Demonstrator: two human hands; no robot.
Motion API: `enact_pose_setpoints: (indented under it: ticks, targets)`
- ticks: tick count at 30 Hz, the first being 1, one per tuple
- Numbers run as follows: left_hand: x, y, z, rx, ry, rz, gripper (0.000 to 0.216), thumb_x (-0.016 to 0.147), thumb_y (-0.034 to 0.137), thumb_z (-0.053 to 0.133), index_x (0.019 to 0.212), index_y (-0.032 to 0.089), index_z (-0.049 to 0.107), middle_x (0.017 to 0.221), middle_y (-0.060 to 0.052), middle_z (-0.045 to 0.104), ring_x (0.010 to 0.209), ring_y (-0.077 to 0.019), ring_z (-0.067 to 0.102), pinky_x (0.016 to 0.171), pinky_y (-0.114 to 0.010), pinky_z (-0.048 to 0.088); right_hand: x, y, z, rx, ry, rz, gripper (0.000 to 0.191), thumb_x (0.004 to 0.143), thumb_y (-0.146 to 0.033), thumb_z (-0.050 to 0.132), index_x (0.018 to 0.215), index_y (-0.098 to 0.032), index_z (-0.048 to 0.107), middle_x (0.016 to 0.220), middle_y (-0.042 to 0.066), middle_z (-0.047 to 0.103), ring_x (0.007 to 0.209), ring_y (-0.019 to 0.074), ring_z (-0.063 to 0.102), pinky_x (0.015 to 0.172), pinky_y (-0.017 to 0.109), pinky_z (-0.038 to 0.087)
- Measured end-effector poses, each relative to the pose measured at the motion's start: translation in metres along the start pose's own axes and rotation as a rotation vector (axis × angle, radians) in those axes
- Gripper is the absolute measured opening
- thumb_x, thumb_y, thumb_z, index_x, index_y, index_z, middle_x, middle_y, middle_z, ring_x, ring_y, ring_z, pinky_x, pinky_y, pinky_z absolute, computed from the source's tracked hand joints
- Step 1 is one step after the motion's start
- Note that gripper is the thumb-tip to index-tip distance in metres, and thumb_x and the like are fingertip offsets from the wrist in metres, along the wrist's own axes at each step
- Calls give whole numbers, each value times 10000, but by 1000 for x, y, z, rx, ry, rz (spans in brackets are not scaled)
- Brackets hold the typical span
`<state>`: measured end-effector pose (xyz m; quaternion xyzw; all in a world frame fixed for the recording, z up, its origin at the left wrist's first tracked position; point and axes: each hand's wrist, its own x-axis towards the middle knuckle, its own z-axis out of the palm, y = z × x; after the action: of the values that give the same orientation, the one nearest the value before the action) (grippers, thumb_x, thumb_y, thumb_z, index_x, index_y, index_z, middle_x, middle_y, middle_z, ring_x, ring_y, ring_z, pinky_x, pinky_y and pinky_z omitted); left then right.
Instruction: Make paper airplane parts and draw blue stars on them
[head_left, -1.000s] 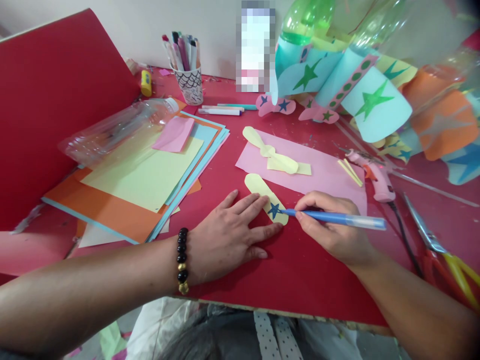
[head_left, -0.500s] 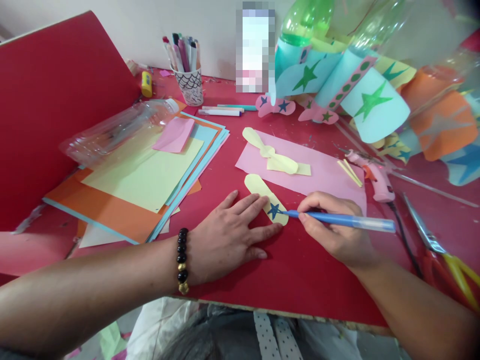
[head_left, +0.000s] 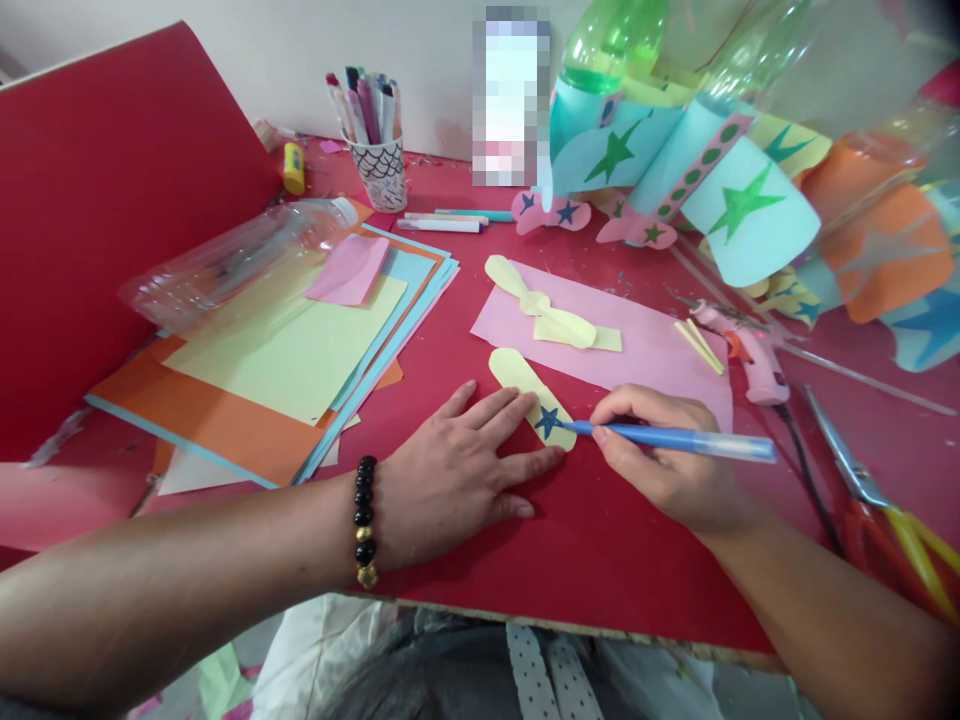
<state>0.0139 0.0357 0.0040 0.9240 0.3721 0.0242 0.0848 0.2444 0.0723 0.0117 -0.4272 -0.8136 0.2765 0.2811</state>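
Observation:
A rounded strip of pale yellow paper (head_left: 511, 370) lies on the red table, with a dark blue star (head_left: 549, 421) near its lower right end. My left hand (head_left: 457, 470) rests flat with fingers spread, its fingertips pressing the strip's edges. Pinched in my right hand (head_left: 667, 455) is a blue marker (head_left: 660, 436), its tip touching the star's right side. Just beyond the strip, a twisted yellow paper propeller shape (head_left: 535, 303) sits on a pink paper sheet (head_left: 660, 330).
Scissors (head_left: 862, 485) and a pink hot glue gun (head_left: 757, 365) lie at right. Decorated bottles (head_left: 615, 150) stand behind them. On the left are stacked coloured papers (head_left: 270, 450) beneath a clear plastic bottle (head_left: 240, 255). A cup of markers (head_left: 379, 175) stands at the back.
The marker in my right hand has shifted slightly, its rear end moving left and down a little. The left hand and the yellow strip stay in place.

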Motion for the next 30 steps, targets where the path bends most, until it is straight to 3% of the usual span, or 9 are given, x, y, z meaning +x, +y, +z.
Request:
enact_pose_setpoints:
  ticks: [30]
  targets:
    - [0,1,-1,-19,-2,-12,528,947,532,424,1441,345,410,1535,-145,327,1419,-308,300,1116,-542,262,-1,-1,-1,38,-42,3,57,825,-143,590,823,-194,616,661,-22,589,542,107,494,531,250,389]
